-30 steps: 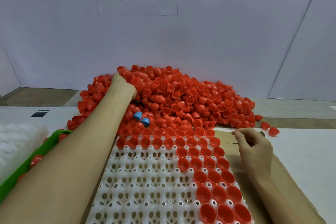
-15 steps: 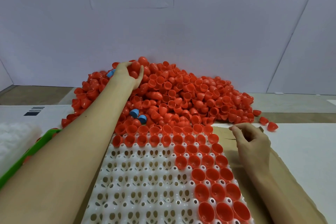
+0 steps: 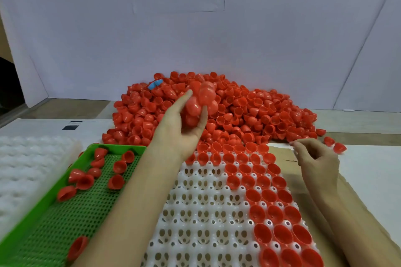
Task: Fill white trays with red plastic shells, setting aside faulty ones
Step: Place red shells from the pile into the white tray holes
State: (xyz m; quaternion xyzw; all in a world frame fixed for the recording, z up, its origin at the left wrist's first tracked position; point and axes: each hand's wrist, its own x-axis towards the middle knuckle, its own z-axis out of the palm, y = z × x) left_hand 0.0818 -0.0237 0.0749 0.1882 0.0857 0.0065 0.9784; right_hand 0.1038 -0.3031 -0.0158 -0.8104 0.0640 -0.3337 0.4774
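Note:
A big pile of red plastic shells (image 3: pixel 249 112) lies against the back wall. In front of it lies a white tray (image 3: pixel 201 212); shells fill its far rows and its right side, and the near left pockets are bare. My left hand (image 3: pixel 182 123) is raised above the pile's near edge, palm up, gripping a handful of red shells (image 3: pixel 199 102). My right hand (image 3: pixel 314 158) hovers over the cardboard right of the tray, fingers loosely curled, holding nothing that I can see.
A green mesh basket (image 3: pixel 65 212) with several red shells stands at the left, beside a stack of white trays (image 3: pixel 28 165). A blue shell (image 3: pixel 155 84) lies atop the pile. Two loose shells (image 3: pixel 335 145) lie at the right. Cardboard (image 3: pixel 282 154) lies under the tray.
My left hand has lifted out of the pile toward me with a handful of shells. The camera has turned left, showing the green basket. My right hand has hardly moved.

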